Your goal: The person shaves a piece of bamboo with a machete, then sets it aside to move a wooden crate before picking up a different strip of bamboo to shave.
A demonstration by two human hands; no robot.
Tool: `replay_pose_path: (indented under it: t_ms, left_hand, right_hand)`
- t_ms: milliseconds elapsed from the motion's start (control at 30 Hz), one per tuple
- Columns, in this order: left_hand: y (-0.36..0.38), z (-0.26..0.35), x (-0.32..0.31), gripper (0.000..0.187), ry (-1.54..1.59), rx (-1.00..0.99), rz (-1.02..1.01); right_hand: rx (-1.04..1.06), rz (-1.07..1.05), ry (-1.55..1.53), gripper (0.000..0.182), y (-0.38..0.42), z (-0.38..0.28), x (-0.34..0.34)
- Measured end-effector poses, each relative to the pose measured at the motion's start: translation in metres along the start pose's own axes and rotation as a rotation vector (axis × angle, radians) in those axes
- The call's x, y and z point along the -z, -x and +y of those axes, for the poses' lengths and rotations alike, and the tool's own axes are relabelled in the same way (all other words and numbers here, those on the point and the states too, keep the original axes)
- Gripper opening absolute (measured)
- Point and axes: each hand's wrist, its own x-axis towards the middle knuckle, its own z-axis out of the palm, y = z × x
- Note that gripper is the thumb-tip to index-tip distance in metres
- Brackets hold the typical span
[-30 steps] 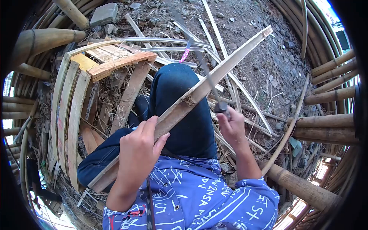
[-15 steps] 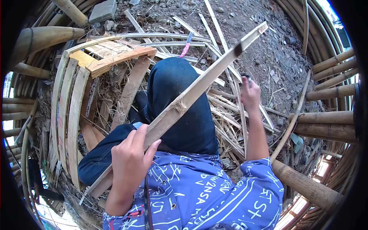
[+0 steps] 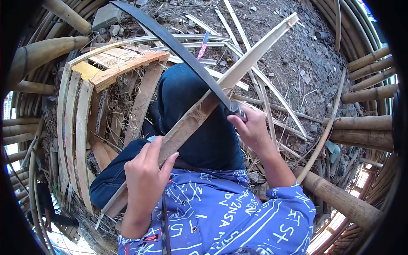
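Observation:
A long split bamboo piece lies diagonally across my lap, its far end up at the right. Near its lower part my left hand is wrapped round it, thumb on the near side. My right hand grips the dark handle of a machete. The long, curved black blade crosses over the bamboo at its middle, with the tip at the upper left. Whether the blade touches the bamboo cannot be made out.
A wooden slatted frame stands at the left. Several thin bamboo strips and shavings lie on the dirt ahead. Thick bamboo poles are at the right and left. A concrete block sits at the upper left.
My right hand has moved left and down towards the bamboo, bringing the machete blade into full view across it. My left hand still holds the bamboo in nearly the same place.

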Motion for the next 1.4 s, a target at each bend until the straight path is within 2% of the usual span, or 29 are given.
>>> replay_pose_path:
  t_ms: [33,67,133,233,300,333,467,533,600,733,833,900,933,1000,1100,1267,1300,1400]
  left_hand:
    - [0.0,0.0,0.0,0.04,0.002,0.005,-0.006]
    - [0.001,0.002,-0.001,0.04,-0.011,-0.003,0.002]
    - [0.005,0.004,0.001,0.039,-0.021,-0.001,0.015]
    - [0.007,0.004,0.004,0.039,-0.046,0.011,-0.014]
    - [0.005,0.002,0.005,0.039,-0.017,-0.012,-0.004]
    - [0.003,0.002,0.005,0.039,-0.02,-0.001,0.007]
    - [0.002,0.003,0.0,0.042,0.071,0.079,-0.05]
    - [0.002,0.002,0.0,0.041,0.068,0.068,-0.055]
    - [-0.001,0.001,0.004,0.04,-0.019,-0.01,-0.016]
    - [0.002,0.0,0.0,0.04,-0.031,-0.017,-0.019]
    - [0.005,0.0,0.0,0.04,-0.016,-0.042,0.009]
    - [0.01,-0.001,0.008,0.041,-0.026,-0.018,-0.016]
    - [0.01,0.001,0.012,0.041,-0.025,-0.021,-0.013]
    - [0.012,0.003,0.019,0.042,-0.087,-0.012,-0.058]
    - [0.006,0.001,0.015,0.043,-0.039,-0.025,-0.062]
    - [-0.003,0.014,-0.001,0.044,-0.06,-0.037,-0.092]
    - [-0.006,0.015,-0.003,0.043,-0.067,-0.04,-0.08]
    - [-0.011,0.019,-0.007,0.042,-0.094,-0.043,-0.074]
  right_hand:
    - [-0.093,-0.041,-0.067,0.045,-0.002,-0.002,0.002]
    - [-0.094,-0.024,0.009,0.044,-0.005,0.001,0.003]
    - [-0.151,0.045,-0.032,0.043,-0.016,0.016,0.006]
    - [-0.311,0.183,-0.109,0.051,-0.035,0.075,0.019]
    - [-0.336,0.266,-0.228,0.061,-0.04,0.075,0.029]
    - [-0.384,0.306,-0.224,0.061,-0.035,0.071,0.031]
    - [-0.264,0.177,-0.25,0.06,-0.004,0.038,0.014]
    - [-0.264,0.021,-0.211,0.048,0.009,0.012,0.002]
    - [-0.022,-0.007,0.097,0.047,0.006,-0.004,0.0]
    - [-0.114,-0.113,0.025,0.048,-0.006,-0.001,0.006]
    - [-0.067,0.009,0.097,0.05,-0.009,0.016,0.006]
    - [-0.294,0.078,0.075,0.051,-0.021,0.046,0.02]
    - [-0.319,0.152,0.085,0.055,-0.028,0.083,0.031]
    - [-0.309,0.321,0.086,0.062,-0.037,0.088,0.05]
    - [-0.413,0.268,-0.18,0.058,-0.017,0.06,0.043]
    - [-0.349,0.069,-0.468,0.054,0.019,-0.006,0.002]
    - [-0.282,0.012,-0.434,0.052,0.021,-0.009,-0.003]
    - [-0.274,-0.088,-0.332,0.051,0.021,-0.023,-0.011]
